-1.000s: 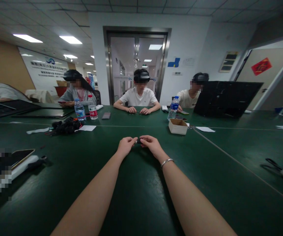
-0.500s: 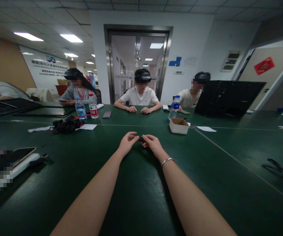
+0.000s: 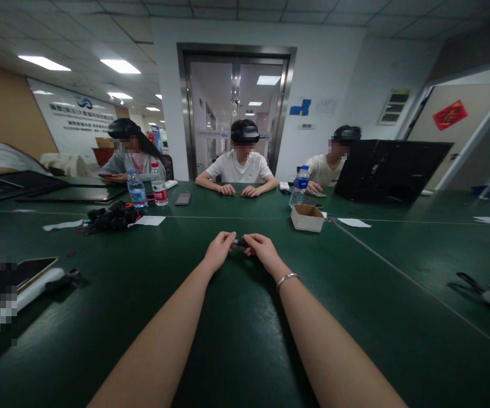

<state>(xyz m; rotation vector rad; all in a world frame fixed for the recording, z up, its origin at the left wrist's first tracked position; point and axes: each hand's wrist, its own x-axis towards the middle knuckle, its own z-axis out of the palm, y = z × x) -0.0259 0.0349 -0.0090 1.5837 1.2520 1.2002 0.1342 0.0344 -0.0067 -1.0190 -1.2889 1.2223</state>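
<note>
Between my two hands, just above the green table (image 3: 236,317), is a small black stick-like object (image 3: 241,242) with a paler left end; its exact kind is too small to make out. My left hand (image 3: 220,250) pinches that left end between thumb and fingers. From the other side, my right hand (image 3: 262,249) grips the dark end, its fingers curled round and partly hiding it. A silver bracelet (image 3: 288,280) circles my right wrist.
A small open cardboard box (image 3: 307,220) stands ahead to the right, near a blue-labelled water bottle (image 3: 300,184). Black cables (image 3: 111,217) lie ahead left. A phone (image 3: 36,271) is at far left, a large black monitor (image 3: 392,170) at right. Three headset-wearing people sit opposite.
My left fingers have closed in from a looser spread and now pinch the object's paler end. My right hand keeps its hold. The view has shifted slightly.
</note>
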